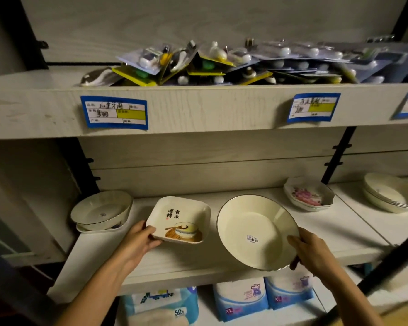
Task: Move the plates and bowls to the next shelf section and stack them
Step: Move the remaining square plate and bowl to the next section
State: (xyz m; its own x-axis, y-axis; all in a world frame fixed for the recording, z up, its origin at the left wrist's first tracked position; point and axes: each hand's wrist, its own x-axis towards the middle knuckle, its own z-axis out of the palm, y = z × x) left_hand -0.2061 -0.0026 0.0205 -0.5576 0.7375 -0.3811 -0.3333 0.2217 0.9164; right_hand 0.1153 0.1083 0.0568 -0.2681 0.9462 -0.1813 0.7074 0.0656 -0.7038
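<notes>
Left hand (140, 238) pinches the left rim of the square cream dish with painted bowl motif (179, 220); right hand (312, 251) grips the tilted round cream plate (257, 231) at its right edge, both over the pale wooden shelf (174, 262).

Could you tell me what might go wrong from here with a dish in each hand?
1. The right hand grips the round plate by one edge only, tilted and overhanging the shelf; it could slip.
2. The left hand pinches the square dish by one side, close to the plate; they might knock together.
3. The floral dishes sit in the path rightward.
</notes>
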